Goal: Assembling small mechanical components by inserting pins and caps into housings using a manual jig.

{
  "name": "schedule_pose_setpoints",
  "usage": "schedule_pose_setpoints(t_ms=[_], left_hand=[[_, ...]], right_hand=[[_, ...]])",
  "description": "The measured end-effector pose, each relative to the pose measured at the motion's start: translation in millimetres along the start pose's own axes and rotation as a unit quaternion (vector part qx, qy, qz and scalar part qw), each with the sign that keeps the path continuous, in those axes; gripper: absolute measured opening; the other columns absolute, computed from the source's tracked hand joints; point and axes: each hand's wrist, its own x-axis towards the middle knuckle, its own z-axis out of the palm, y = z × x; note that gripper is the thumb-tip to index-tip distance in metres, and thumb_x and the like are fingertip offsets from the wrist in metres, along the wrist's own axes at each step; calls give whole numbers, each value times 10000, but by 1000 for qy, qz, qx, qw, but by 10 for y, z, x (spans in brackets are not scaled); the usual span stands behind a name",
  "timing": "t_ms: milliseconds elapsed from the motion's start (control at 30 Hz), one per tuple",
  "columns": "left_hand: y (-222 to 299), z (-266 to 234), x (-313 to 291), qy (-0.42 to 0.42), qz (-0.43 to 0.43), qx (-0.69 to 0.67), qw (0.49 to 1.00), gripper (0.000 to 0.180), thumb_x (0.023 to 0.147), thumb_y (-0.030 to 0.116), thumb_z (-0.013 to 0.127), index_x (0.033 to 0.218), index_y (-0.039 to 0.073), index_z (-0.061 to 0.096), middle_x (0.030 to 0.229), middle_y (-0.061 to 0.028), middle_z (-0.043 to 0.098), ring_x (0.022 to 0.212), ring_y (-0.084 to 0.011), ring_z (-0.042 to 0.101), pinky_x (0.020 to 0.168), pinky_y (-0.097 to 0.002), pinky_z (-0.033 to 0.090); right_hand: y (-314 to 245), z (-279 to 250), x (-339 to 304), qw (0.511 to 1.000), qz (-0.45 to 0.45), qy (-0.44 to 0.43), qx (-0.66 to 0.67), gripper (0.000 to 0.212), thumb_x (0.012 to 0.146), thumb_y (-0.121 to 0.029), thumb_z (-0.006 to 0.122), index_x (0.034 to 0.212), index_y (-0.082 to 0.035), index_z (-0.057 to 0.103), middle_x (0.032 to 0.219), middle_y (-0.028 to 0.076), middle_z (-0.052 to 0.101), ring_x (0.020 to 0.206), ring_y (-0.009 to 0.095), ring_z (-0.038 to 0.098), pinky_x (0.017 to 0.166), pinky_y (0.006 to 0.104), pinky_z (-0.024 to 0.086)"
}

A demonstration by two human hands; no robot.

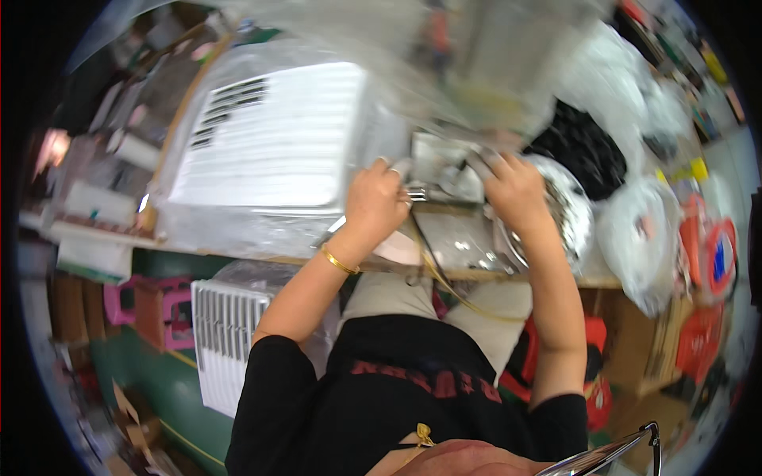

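Note:
My left hand is closed at the left side of a small metal fixture on the bench. A small shiny metal piece sticks out from its fingertips, and a dark strip hangs down beside it. On the fixture's right side my right hand has its fingers curled. Greyish covers or a small part show at its fingertips, too blurred to tell what it grips. Close to the right wrist stands a round metal dish of small shiny pieces.
At the left lies a white ridged tray on plastic film, with dark strips in some slots. A bundle of black pieces sits at the back right, near clear plastic bags. Below the bench stand another slotted tray and pink stools.

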Motion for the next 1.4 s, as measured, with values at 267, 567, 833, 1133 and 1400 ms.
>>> schedule_pose_setpoints(t_ms=[267, 567, 833, 1133, 1400], left_hand=[[-1596, -762, 652, -9, -69, 308, 949, 115, 765, 50, 536, 811, 79, 637, 810, -124, 611, 705, -309, 628, 629, -425, 489], [-3109, -909, 1313, -290, -113, 326, 892, 356, 764, -8, 523, 1103, 65, 603, 1172, -164, 585, 1076, -336, 559, 916, -421, 452], [-3169, -1224, 1275, -231, -43, 331, 914, 156, 815, 73, 561, 965, 33, 578, 999, -238, 586, 916, -394, 602, 773, -463, 474], [-1060, -784, 520, -21, -230, -244, 942, 317, 719, 164, 806, 963, 18, 665, 779, 10, 628, 635, -48, 507, 531, -215, 401], [298, -39, 104, 127, -246, -519, 809, 215, 750, 29, 760, 937, -11, 664, 761, 23, 632, 620, -34, 491, 554, -186, 389]], right_hand=[[-127, -170, -41, 998, -9, 54, -24, 446, 628, -51, 561, 1064, 7, 638, 985, 121, 631, 727, 212, 613, 564, 302, 497], [-114, -291, -282, 995, 91, 37, 6, 488, 632, -55, 659, 1119, -24, 633, 1019, 140, 633, 755, 276, 626, 583, 356, 495], [-123, -208, -538, 970, 207, 97, 81, 304, 722, -31, 662, 1026, -33, 678, 923, 106, 660, 698, 248, 638, 591, 318, 510], [-368, 47, -559, 861, 396, 136, 288, 195, 796, -33, 669, 990, -38, 681, 913, 101, 662, 755, 206, 647, 644, 285, 510], [-410, 107, -181, 848, 391, 196, 298, 196, 806, -11, 667, 999, -21, 694, 868, 81, 643, 712, 144, 587, 630, 241, 459]])
